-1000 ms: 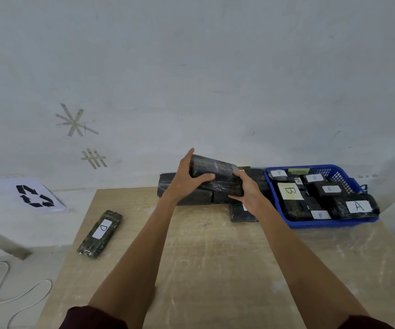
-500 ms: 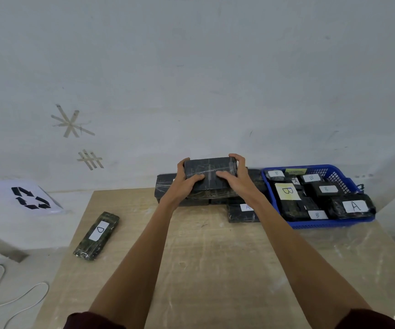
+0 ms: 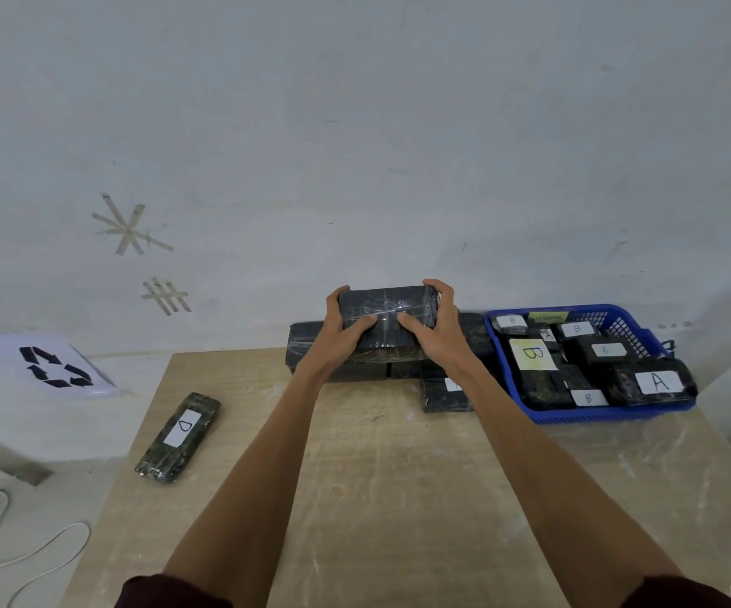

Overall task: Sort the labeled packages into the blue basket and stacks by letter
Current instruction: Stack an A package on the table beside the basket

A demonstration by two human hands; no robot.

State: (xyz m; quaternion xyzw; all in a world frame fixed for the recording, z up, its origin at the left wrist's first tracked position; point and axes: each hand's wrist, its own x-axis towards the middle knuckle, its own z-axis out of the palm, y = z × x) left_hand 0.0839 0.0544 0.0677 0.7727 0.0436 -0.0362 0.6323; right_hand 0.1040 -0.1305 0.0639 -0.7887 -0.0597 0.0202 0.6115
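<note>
Both hands grip one black wrapped package (image 3: 385, 315) just above the centre of the frame; the left hand (image 3: 346, 340) curls round its left end and the right hand (image 3: 438, 340) round its right end, thumbs on the near face and fingers over the top. It sits over the row of black packages (image 3: 306, 344) along the far edge of the surface (image 3: 398, 498); whether it rests on them I cannot tell. No label shows on the face turned to the camera; the step in hand, I judge, is finding the letter. Turning it slowly between the palms should bring the hidden faces round; the glossy wrap looks slippery, so both ends need firm pressure. The blue basket (image 3: 618, 416) at centre right holds packages marked A and B; a package marked D (image 3: 179, 436) lies alone at lower left; the letter, once read, should decide the destination.
</note>
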